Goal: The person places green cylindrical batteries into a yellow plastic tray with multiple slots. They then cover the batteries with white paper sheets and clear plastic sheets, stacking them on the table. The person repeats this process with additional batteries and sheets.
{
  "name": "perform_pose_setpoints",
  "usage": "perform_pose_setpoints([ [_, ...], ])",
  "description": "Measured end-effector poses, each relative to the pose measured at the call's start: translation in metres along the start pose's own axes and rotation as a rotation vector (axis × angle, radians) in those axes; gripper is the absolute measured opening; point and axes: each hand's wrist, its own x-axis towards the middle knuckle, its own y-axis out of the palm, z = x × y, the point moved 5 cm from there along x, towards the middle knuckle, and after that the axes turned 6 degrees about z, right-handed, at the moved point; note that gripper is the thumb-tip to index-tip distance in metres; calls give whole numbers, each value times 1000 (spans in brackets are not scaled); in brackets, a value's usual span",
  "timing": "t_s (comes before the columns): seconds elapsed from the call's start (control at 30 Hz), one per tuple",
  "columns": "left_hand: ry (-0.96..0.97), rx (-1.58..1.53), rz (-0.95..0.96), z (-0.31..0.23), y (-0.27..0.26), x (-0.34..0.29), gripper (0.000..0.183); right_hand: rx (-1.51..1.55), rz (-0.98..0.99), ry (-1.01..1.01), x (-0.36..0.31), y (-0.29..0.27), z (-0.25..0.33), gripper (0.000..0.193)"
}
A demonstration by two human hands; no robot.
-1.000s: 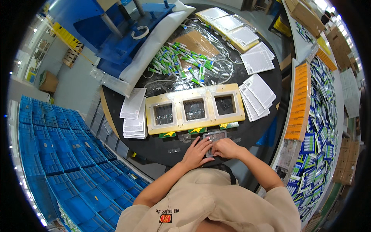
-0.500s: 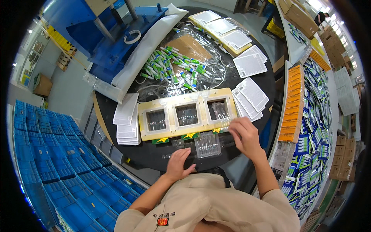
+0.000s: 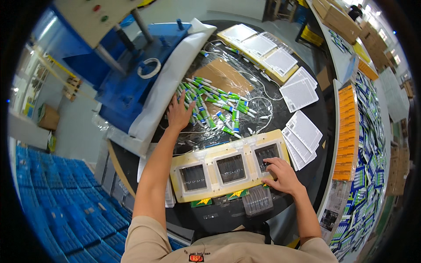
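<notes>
My left hand (image 3: 179,113) is stretched far forward, its fingers spread over the left side of a pile of small green, white and blue tubes (image 3: 219,94) with white caps. No tube shows lifted in it. My right hand (image 3: 283,176) rests at the right-hand opening of a yellow frame (image 3: 209,189) with three windows, its fingers bent over the opening and the thumb apart. Clear ribbed plastic blisters (image 3: 193,177) sit in the windows. Another stack of clear blisters (image 3: 258,201) lies just in front of the frame, below my right hand.
White printed cards are fanned right of the frame (image 3: 302,136) and behind them (image 3: 299,94). A second yellow frame (image 3: 280,79) carries cards at the back. A blue press (image 3: 131,83) with a tape roll (image 3: 149,68) stands left. Blue crates (image 3: 57,206) and packed blister cards (image 3: 357,188) flank the table.
My left hand has gone from the table's front edge forward to the tube pile. My right hand has come down onto the right window; the clear blister it held now appears to be there.
</notes>
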Motion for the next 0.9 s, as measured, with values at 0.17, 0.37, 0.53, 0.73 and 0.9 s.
perform_pose_setpoints([
  [0.17, 172, 125, -101, -34, 21, -12, 63, -270, 44, 101, 8, 7, 14, 52],
  [0.37, 565, 83, 61, -71, 12, -96, 56, -290, 106, 162, 3, 23, -1, 53],
  [0.53, 471, 56, -17, -38, -25, -103, 39, -386, 56, 145, 2, 29, 5, 56],
  [0.73, 32, -1143, -6, -2, -50, -137, 26, -393, 16, 139, 9, 32, 1, 68],
  [0.9, -297, -1610, 152, 3, -60, -199, 30, -287, -70, 87, 22, 6, 20, 56],
])
